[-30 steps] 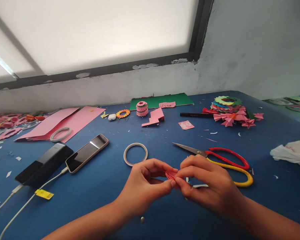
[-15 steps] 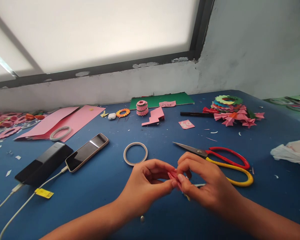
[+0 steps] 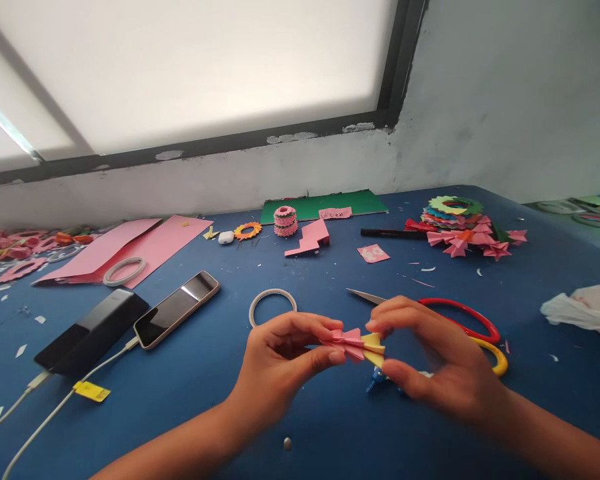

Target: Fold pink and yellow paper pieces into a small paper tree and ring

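My left hand (image 3: 280, 367) pinches the pink end of a small folded paper flower (image 3: 349, 343) between thumb and fingers. Yellow pleated paper flares from the flower's right side. My right hand (image 3: 440, 360) has its forefinger and thumb apart, their tips touching the top and bottom edges of the yellow part. Under that hand lies a small blue object (image 3: 377, 379), mostly hidden, its kind unclear. Scissors (image 3: 460, 313) with red and yellow handles lie behind my right hand, partly covered. A roll of thin tape (image 3: 253, 310) rests just behind my left hand.
At left lie a phone (image 3: 177, 310), a black power bank (image 3: 93, 330) with cables, and pink sheets (image 3: 115, 247) with another tape roll (image 3: 125, 271). Pink paper flowers (image 3: 460, 241), a black pen (image 3: 393, 233) and a ring stack (image 3: 285, 221) sit farther back. A plastic bag (image 3: 580, 307) lies right.
My right hand has drawn slightly right and its thumb and forefinger have parted. The flower, bunched before, now shows its pink folds and yellow end. The blue object shows more.
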`<state>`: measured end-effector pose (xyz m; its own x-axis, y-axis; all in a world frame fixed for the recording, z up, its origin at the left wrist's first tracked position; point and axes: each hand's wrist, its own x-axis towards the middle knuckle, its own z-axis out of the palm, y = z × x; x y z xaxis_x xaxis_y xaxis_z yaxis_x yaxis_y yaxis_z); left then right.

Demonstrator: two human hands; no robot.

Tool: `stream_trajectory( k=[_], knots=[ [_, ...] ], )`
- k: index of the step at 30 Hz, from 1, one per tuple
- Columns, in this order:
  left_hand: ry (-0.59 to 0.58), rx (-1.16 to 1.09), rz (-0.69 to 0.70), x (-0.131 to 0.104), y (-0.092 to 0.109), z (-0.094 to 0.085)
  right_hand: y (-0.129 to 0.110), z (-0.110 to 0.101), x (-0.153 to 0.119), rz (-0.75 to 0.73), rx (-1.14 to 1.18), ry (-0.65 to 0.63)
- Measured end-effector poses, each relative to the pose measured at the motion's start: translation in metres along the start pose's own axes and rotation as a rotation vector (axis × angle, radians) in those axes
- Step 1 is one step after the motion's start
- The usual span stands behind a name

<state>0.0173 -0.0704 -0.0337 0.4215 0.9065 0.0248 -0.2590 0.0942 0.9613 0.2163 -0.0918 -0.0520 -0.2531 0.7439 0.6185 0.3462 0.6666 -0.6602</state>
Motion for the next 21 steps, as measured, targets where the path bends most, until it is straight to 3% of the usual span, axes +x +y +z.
stream_trajectory(
  k=[6, 21],
  knots=[
    [0.025, 0.006, 0.093, -0.0012, 0.0022, -0.0016, 0.0035, -0.0024, 0.0013, -0.191, -0.152, 0.103],
    [-0.012, 0.196, 0.197, -0.0053, -0.0015, -0.0027, -0.0040, -0.0026, 0.0053, -0.265, -0.301, 0.146]
  ],
)
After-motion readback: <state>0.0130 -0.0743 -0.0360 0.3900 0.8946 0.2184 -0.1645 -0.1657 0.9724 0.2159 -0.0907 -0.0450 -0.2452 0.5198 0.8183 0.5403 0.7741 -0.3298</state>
